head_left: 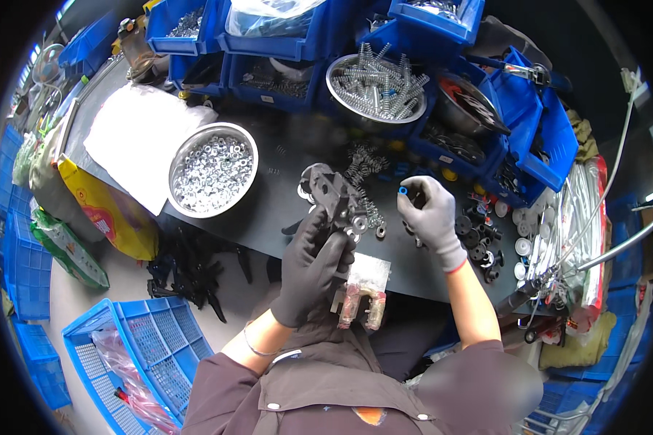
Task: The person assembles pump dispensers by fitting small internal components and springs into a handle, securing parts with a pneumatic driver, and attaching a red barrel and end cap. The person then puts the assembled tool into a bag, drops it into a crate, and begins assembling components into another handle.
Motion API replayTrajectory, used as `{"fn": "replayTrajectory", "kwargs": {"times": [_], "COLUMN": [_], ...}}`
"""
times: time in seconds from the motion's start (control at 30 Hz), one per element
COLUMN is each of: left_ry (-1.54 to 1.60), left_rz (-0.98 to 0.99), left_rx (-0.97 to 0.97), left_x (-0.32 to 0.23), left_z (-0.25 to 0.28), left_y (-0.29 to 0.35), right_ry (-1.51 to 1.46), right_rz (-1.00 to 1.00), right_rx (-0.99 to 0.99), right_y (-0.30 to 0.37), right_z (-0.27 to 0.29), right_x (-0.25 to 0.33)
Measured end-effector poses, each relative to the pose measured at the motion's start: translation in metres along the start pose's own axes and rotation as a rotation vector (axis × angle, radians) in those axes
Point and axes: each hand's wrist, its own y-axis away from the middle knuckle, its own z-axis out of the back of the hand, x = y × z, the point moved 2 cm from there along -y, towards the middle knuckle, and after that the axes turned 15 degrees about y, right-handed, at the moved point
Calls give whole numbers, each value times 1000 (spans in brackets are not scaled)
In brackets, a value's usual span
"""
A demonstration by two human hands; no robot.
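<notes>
My left hand [306, 272], in a black glove, is closed around a black metal mechanism [329, 190] and holds it above the table. Shiny round pieces show at the mechanism's lower right end. To the right, my right hand [434, 221] in a grey glove is raised with its fingers pinched together. Between thumb and forefinger sits a small blue ring-like piece [403, 191]. Just beyond the mechanism lies a pile of dark coil springs [365, 163]. Below, at the table's front edge, stands a metal block fixture [368, 274] with two worn prongs.
A bowl of small metal nuts [248, 185] stands at the left, a bowl of long springs [332, 90] at the back. Blue bins [272, 47] line the far side. Black and white round parts [475, 243] lie at the right. A blue crate [127, 319] sits lower left.
</notes>
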Motion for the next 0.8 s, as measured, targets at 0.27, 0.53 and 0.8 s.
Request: {"fn": "replayTrajectory", "kwargs": {"times": [0.27,0.53,0.8], "left_ry": [75,63,-458], "left_rz": [30,44,-349], "left_rx": [81,99,229], "left_x": [14,17,31], "left_z": [-12,-21,0], "left_y": [-14,-2,7], "right_ry": [-531,-810,-1194], "right_rz": [-188,-391,-649], "right_rx": [26,37,285], "right_y": [34,52,74], "right_z": [32,36,20], "right_x": [62,96,82]}}
